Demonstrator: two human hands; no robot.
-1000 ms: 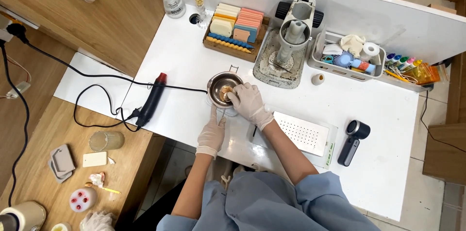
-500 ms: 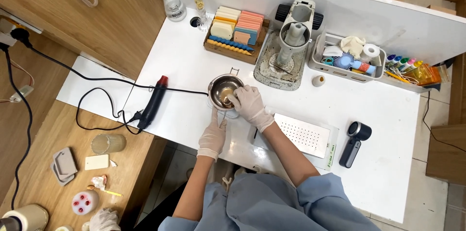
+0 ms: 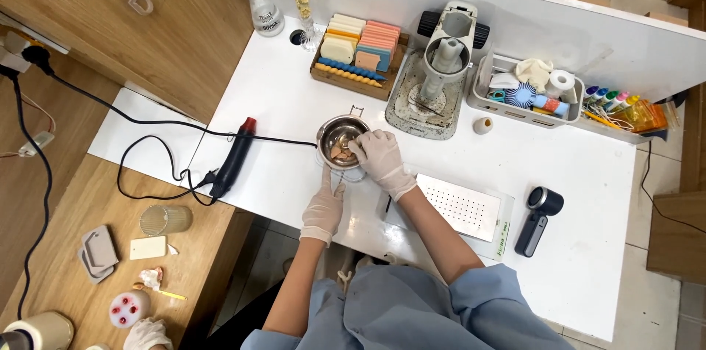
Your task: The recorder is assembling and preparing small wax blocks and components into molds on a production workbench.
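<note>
White table [image 3: 573, 195] over tiled floor; steel cup [image 3: 340, 139] holds brown pieces, right hand [image 3: 377, 157] pinching one inside, left hand [image 3: 323, 206] gripping its handle.

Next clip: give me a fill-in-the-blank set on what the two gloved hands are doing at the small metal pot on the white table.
1. The right hand reaches into the small round metal ____.
2. The left hand grips the pot's handle from the side ____ the person.
3. Both hands wear white ____.
4. The black heat gun with a red tip lies on the white table to the ____ of the pot in the picture.

Missing words: pot; nearest; gloves; left
</note>
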